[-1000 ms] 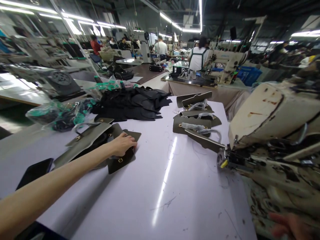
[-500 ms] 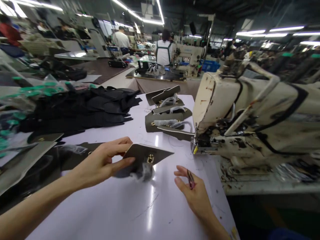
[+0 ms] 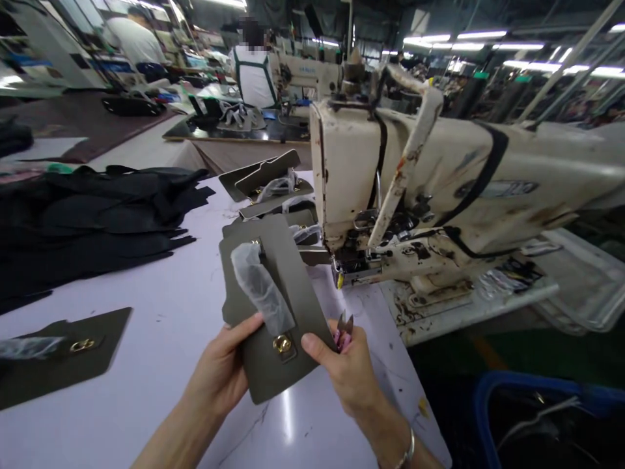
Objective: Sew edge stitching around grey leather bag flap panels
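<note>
Head view, L hand (image 3: 219, 371), fingers gripping taupe leather flap (image 3: 293, 293), brass clasp (image 3: 282, 344), crinkly plastic (image 3: 258, 286), R hand (image 3: 349, 381), fingers clenching snips (image 3: 344, 326)

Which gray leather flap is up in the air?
The gray leather flap held up between the left hand and right hand. The others, like the flap at far left, lie on the table.

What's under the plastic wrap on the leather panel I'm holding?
Crumpled clear plastic wrap lies on the olive-grey leather panel; a bit of gold hardware shows at its upper end, but what lies under the rest is hidden.
</note>
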A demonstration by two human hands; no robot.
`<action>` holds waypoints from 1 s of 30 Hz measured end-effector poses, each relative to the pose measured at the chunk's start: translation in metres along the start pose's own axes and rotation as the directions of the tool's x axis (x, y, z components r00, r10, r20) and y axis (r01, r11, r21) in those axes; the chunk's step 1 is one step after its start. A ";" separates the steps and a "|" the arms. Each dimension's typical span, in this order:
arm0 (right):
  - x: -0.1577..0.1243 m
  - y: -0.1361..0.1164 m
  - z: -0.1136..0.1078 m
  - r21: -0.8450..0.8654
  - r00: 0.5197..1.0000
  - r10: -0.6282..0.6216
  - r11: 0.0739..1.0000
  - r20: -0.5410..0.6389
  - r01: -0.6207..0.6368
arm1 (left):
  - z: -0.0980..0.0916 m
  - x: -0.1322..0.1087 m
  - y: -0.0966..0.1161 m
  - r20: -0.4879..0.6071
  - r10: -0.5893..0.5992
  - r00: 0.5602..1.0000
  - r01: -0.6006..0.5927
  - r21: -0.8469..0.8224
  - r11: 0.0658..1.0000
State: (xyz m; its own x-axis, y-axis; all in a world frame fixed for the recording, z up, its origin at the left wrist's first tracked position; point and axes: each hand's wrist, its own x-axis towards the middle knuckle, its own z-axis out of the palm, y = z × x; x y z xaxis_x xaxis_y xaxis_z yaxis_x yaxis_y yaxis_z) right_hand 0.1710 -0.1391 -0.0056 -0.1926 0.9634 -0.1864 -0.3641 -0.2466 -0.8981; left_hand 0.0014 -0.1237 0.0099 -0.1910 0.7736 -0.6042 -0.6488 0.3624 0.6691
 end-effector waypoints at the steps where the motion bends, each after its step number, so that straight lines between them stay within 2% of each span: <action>1: 0.004 -0.002 -0.001 0.017 1.000 -0.002 1.000 -0.015 0.002 | 0.005 0.004 -0.005 0.006 -0.017 1.000 0.016 0.006 1.000; 4: 0.012 -0.008 -0.006 0.044 0.998 0.014 0.999 -0.061 -0.011 | 0.019 0.019 -0.010 0.011 0.100 0.995 -0.100 0.058 0.993; 7: 0.019 -0.013 -0.015 0.025 0.994 0.020 1.000 -0.104 -0.017 | 0.030 0.033 -0.004 0.014 0.265 0.964 -0.265 0.099 0.959; 9: 0.023 -0.015 -0.019 -0.001 0.991 0.017 1.000 -0.133 -0.017 | 0.034 0.043 0.000 0.026 0.319 0.947 -0.320 0.115 0.940; 17: 0.049 -0.006 -0.019 -0.210 0.969 -0.043 0.978 -0.243 -0.009 | 0.045 0.085 0.011 0.025 0.357 0.934 -0.357 0.144 0.923; 23: 0.061 -0.004 -0.016 -0.183 0.929 -0.104 0.982 -0.356 0.040 | 0.057 0.105 0.014 0.031 0.389 0.921 -0.388 0.180 0.904; 30: 0.071 -0.001 -0.013 -0.159 0.907 -0.138 0.984 -0.397 0.081 | 0.068 0.112 0.018 0.055 0.396 0.917 -0.399 0.178 0.900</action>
State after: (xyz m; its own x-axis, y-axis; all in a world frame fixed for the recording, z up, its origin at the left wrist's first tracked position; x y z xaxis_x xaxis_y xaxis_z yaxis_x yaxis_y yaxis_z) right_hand 0.1698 -0.0690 -0.0236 0.2372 0.9500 -0.2029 -0.2294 -0.1481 -0.9620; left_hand 0.0185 0.0046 -0.0160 -0.3909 0.8814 -0.2653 -0.3765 0.1099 0.9199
